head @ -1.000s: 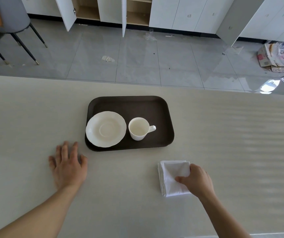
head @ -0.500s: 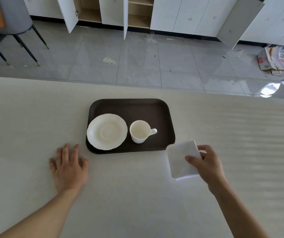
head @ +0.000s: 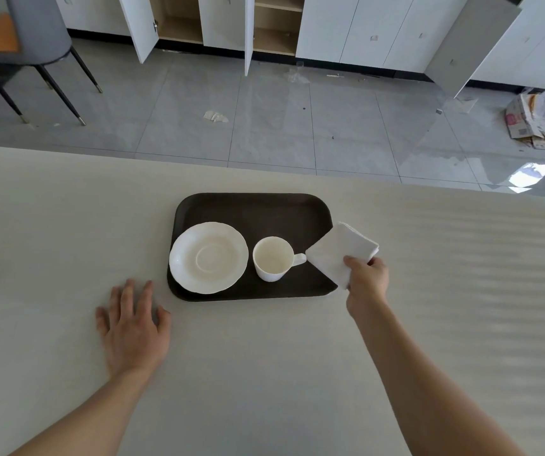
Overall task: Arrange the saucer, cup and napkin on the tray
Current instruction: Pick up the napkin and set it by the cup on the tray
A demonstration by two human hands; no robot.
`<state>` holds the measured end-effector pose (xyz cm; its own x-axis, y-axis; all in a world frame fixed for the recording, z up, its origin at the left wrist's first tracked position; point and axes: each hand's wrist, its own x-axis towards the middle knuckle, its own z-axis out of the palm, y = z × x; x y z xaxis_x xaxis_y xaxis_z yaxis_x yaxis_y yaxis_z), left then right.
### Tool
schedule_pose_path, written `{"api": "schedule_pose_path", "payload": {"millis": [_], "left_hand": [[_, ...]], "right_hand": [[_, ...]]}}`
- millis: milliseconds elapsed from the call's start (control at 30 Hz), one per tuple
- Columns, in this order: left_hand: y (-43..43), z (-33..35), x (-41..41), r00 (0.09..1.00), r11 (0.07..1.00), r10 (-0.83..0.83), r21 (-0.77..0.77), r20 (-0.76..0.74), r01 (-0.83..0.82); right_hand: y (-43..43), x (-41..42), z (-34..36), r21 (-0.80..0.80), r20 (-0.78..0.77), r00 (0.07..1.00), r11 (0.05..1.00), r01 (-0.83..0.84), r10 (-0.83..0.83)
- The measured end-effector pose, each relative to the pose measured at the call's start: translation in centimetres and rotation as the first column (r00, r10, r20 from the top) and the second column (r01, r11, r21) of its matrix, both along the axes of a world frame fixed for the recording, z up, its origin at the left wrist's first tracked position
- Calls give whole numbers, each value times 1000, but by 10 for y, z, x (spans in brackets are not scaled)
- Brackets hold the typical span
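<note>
Pinching a folded white napkin [head: 342, 255] between thumb and fingers at its near corner, the right hand [head: 367, 282] holds it over the right edge of the dark brown tray [head: 254, 210], so that part of the napkin covers the tray's right rim and part hangs past it over the pale table [head: 264, 373]. The napkin is turned like a diamond, its left corner just beside the handle of the cup [head: 272, 258]; whether it rests on the tray or is held a little above it cannot be told. The white cup stands upright on the tray, right of centre, empty, its handle pointing right. The white saucer [head: 208, 257] lies flat on the left part of the tray, just left of the cup, and its left and near edges reach over the tray's rim. The left hand [head: 133, 327] lies palm down on the table, fingers spread, holding nothing, near and left of the tray's near left corner and apart from it. Far beyond the table, grey floor tiles run to white cabinets [head: 363, 28], some with open doors, and a grey chair [head: 34, 34] stands at far left.
</note>
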<state>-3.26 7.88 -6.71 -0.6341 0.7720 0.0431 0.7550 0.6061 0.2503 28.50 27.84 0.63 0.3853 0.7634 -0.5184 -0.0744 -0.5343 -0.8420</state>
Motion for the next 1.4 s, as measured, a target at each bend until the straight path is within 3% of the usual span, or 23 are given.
{"api": "schedule_pose_path", "payload": {"millis": [233, 433, 933, 1400], "left_hand": [[0, 0, 0, 1000, 1000, 4, -10, 1, -4], [-1, -1, -1, 1000, 1000, 4, -20, 0, -4], [-1, -7, -3, 1000, 1000, 6, -14, -9, -6], [-1, -7, -3, 1000, 1000, 4, 1, 0, -4]], "right_hand": [[-7, -7, -9, -17, 17, 999, 999, -43, 43], [-7, 7, -1, -42, 267, 932, 969, -244, 246], [-40, 25, -12, -107, 118, 946, 951, -290, 302], [-58, 25, 9, -49, 251, 864, 897, -440, 437]]}}
